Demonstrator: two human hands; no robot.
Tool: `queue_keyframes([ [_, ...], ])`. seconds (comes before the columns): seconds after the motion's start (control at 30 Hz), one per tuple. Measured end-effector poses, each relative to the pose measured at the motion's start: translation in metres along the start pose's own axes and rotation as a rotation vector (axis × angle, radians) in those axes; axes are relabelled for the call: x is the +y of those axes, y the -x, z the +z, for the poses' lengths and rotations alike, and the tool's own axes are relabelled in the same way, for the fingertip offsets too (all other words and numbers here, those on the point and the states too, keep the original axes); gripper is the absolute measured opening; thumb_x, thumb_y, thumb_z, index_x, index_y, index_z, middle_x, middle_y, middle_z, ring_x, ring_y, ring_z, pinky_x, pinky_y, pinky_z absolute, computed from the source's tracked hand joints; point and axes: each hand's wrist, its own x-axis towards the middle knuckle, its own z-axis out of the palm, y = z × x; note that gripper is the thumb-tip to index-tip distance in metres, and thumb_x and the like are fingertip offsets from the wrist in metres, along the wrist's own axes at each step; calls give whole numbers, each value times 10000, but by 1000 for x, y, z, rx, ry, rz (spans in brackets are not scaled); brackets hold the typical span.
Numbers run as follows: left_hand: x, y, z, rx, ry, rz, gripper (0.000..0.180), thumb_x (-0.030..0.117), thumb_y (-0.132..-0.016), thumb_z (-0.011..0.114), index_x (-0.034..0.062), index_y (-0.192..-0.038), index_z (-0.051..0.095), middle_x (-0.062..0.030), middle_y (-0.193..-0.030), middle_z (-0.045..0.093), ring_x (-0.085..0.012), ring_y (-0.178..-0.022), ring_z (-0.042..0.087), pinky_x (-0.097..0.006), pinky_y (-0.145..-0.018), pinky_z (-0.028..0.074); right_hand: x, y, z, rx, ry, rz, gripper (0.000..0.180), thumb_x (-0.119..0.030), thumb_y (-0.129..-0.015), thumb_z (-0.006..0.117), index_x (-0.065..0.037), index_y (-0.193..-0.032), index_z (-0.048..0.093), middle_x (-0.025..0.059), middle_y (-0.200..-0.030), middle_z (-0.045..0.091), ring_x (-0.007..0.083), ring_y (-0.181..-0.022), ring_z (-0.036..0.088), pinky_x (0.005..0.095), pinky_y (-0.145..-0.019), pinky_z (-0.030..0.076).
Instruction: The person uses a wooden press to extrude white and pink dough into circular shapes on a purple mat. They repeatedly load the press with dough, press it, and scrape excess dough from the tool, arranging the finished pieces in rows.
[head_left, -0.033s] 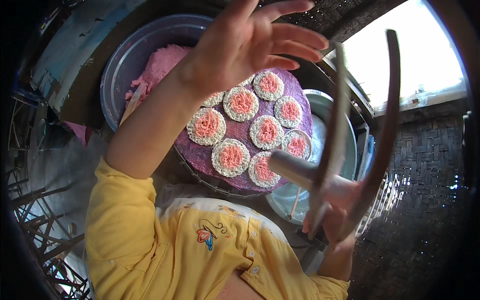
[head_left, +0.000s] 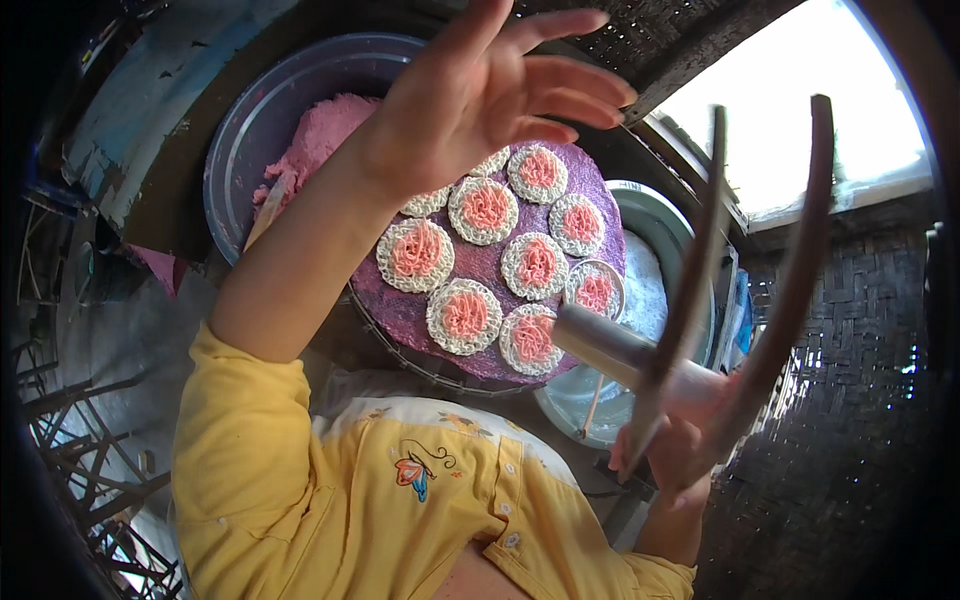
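My left hand [head_left: 470, 100] is raised over the far side of a round purple board [head_left: 470, 275], open and empty with its fingers apart. Low on the right, my right hand [head_left: 675, 455] is wrapped round a hand press [head_left: 615, 345], which has a metal cylinder and two long wooden handles; part of the grip is hidden behind the handles. The cylinder's end hangs over the board's right edge. White lattice discs [head_left: 465, 316] with squiggly pink strands in their middles lie on the board. Around one disc near the right edge sits a thin ring [head_left: 596, 290].
A dark blue basin [head_left: 235, 140] at far left holds pink dough [head_left: 325, 130] and a flat wooden stick [head_left: 265, 220]. A grey-green basin [head_left: 690, 235] with something whitish inside stands at right, a thin stick in it. A woven wall [head_left: 840, 300] and bright window bound the right.
The press has shifted slightly right, its handle tips moving right and down. My left hand has drifted a little left. The discs stay in place on the board.
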Motion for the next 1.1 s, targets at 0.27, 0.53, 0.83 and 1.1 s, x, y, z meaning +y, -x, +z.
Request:
queue_keyframes([
  [0.27, -45, 22, -1, -212, -1268, 113, 427, 219, -802, 677, 91, -1190, 553, -100, -1011, 610, -219, -1001, 573, -415, -874, 436, 74, 90, 30, 500, 109, -246, 934, -180, -512, 789, 16, -1306, 339, 145, -1027, 556, 252, -911, 579, 367, -781, 484],
  [0.53, -139, -32, 28, -397, -1790, 14, 149, 228, -790, 648, 152, -905, 705, -62, -990, 601, -243, -1038, 522, -424, -886, 411, 158, 162, 96, 787, 130, -111, 882, -146, -497, 776, -8, -1283, 399, 121, -1037, 572, 245, -926, 591, 359, -773, 482],
  [0.83, -185, -66, 37, -762, -2124, 37, 161, 172, -763, 623, 185, -898, 708, 0, -974, 647, -196, -1026, 551, -411, -869, 385, 225, 191, 171, 993, 73, -10, 644, -14, -563, 761, 11, -1159, 520, 52, -1036, 599, 158, -949, 562, 301, -876, 422],
  [1.1, -189, -72, 32, -838, -2185, -9, 221, 262, -687, 713, 309, -902, 706, 48, -916, 653, -137, -1011, 556, -378, -873, 356, 260, 190, 188, 1107, 39, -9, 667, -34, -603, 760, 11, -1212, 490, 52, -1094, 589, 143, -1006, 537, 299, -921, 394],
])
